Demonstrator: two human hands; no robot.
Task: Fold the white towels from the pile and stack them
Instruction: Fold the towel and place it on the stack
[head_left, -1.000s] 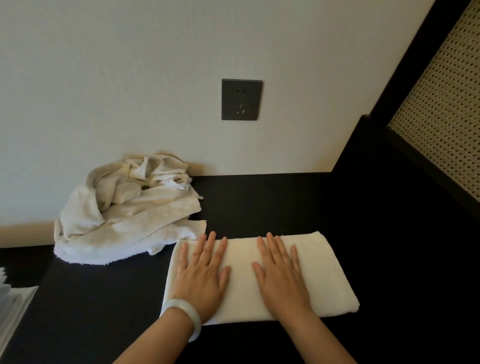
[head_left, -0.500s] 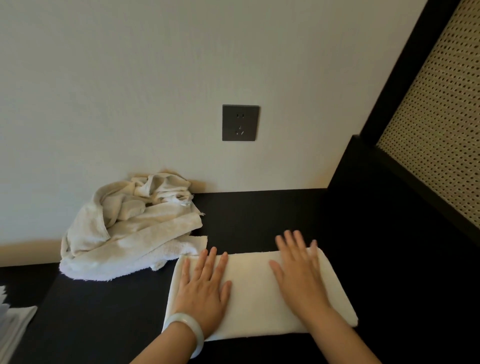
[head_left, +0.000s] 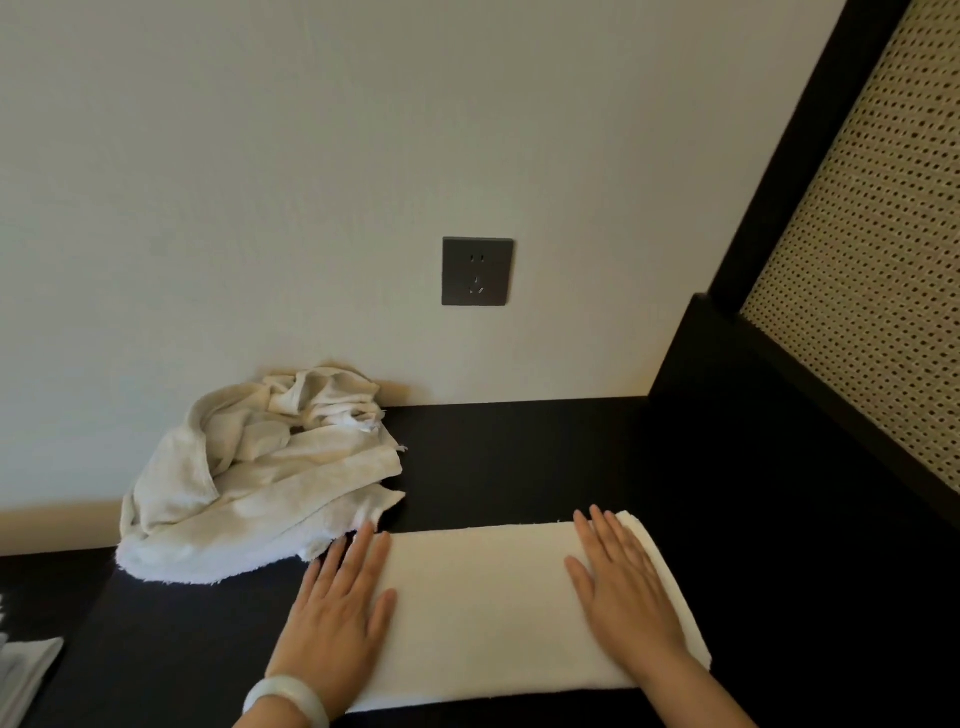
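A folded white towel (head_left: 483, 608) lies flat on the black table (head_left: 519, 457) in front of me, its long side running left to right. My left hand (head_left: 337, 618) presses flat on its left end, fingers straight, a pale bangle on the wrist. My right hand (head_left: 621, 587) lies flat on its right end, fingers straight and together. A crumpled pile of white towels (head_left: 260, 478) sits at the back left against the wall, its nearest corner close to my left fingertips.
A dark wall socket (head_left: 477, 271) is above the table's back edge. A black frame with a woven cane panel (head_left: 878, 249) rises on the right. Something white (head_left: 26, 670) shows at the lower left edge.
Both hands have slid apart over the folded towel, the left toward its left end and the right toward its right end. The view has tilted upward.
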